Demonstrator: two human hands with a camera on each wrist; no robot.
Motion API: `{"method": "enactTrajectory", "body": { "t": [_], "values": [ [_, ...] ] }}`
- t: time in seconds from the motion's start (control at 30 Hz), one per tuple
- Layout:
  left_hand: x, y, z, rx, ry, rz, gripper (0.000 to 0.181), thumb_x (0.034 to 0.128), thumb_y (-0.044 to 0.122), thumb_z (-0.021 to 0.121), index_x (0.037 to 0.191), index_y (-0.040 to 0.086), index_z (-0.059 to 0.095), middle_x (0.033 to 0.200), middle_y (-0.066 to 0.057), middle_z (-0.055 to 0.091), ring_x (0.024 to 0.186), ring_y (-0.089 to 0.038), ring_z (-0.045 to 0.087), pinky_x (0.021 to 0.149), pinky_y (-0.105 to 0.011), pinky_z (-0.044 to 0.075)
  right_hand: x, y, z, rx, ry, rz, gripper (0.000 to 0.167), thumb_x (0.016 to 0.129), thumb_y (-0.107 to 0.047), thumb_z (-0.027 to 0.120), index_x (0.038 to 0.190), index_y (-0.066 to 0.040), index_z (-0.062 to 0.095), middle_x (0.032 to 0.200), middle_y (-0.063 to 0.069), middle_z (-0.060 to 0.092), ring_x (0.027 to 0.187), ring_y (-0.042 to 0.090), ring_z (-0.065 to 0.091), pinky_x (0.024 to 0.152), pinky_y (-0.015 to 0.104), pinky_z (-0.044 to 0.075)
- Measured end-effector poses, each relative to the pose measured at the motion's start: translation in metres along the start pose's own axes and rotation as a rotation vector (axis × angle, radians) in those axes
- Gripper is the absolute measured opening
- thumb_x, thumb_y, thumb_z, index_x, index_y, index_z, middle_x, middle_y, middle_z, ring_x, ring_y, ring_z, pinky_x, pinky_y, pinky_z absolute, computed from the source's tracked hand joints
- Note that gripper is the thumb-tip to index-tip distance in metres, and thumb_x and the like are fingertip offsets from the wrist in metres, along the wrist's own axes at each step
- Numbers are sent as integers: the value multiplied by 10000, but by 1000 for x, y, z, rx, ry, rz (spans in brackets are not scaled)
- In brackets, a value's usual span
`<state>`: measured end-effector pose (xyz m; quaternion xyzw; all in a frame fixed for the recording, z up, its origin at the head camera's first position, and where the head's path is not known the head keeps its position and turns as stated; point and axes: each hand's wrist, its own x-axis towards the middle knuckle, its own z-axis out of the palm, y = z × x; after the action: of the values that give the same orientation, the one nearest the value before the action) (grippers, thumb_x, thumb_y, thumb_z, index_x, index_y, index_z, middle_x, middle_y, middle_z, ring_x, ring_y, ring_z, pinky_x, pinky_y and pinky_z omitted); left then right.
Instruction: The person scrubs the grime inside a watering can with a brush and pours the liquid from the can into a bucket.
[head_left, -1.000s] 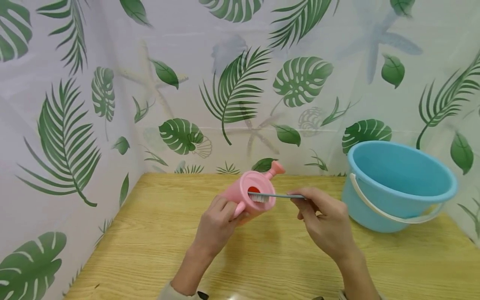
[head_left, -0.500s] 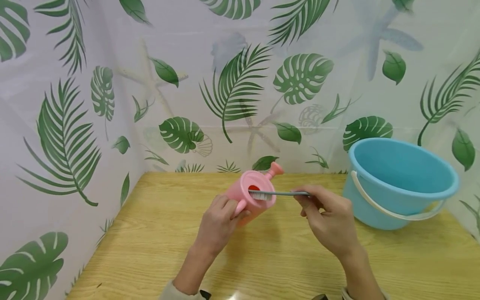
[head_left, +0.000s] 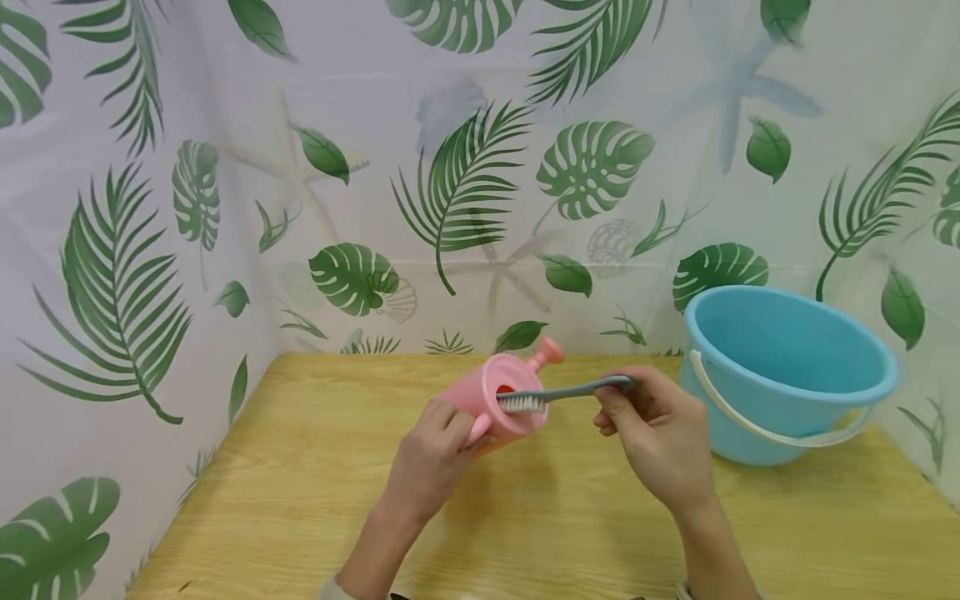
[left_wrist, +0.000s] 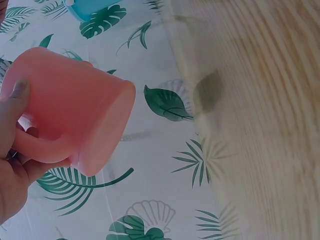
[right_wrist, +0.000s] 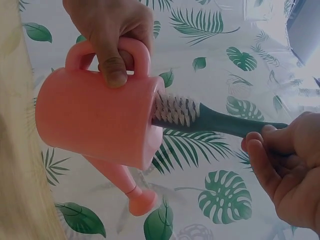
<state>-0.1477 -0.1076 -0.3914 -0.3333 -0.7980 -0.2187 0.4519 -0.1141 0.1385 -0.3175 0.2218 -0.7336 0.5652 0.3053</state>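
Observation:
My left hand [head_left: 427, 458] grips the handle of a pink watering can [head_left: 480, 396], which is tilted so its open top faces right and toward the head camera. In the right wrist view the can [right_wrist: 95, 115] lies on its side in the air, its spout and rose pointing down. Between thumb and fingers, my right hand [head_left: 663, 437] pinches the end of a grey-green brush [head_left: 573, 390] with white bristles. The tip of the brush head is inside the can's opening; most of the bristles [right_wrist: 176, 109] show outside it, near the rim.
A light blue bucket [head_left: 757, 425] with a white handle stands on the right of the wooden table [head_left: 315, 500]. Behind and to the left hangs a white sheet [head_left: 465, 75] printed with green leaves.
My right hand has shifted slightly right, and the brush handle now slants up toward it. My left hand still holds the watering can in nearly the same place.

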Motion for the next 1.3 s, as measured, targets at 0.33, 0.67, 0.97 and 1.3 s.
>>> {"method": "enactTrajectory", "body": {
  "t": [0.33,0.67,0.97,1.3],
  "values": [
    [-4,0,1,-29,-12,36,382,903,408,634,748,96,475,735,-31,476,717,-193,517,564,-267,503,1,-1,-7,41,31,248,80,900,102,653,965,141,629,762,8,695,624,117,699,603,261,582],
    [-1,0,0,-51,-12,27,382,887,393,652,737,94,466,733,-27,475,717,-185,514,587,-254,500,9,6,-13,227,113,617,187,956,-34,640,1010,132,575,728,48,706,619,148,718,628,292,591],
    [-3,0,-1,-89,-4,-14,329,802,298,774,750,74,538,738,-25,499,728,-192,544,619,-282,516,8,19,-19,421,60,674,59,953,-5,630,960,47,602,711,70,722,613,151,721,606,275,586],
    [-6,-5,-2,-73,4,-61,343,830,361,708,753,69,545,733,-40,517,714,-206,549,603,-297,516,5,40,-38,381,-486,701,311,982,-88,619,1204,125,578,752,40,694,593,88,650,546,226,550]
  ]
}}
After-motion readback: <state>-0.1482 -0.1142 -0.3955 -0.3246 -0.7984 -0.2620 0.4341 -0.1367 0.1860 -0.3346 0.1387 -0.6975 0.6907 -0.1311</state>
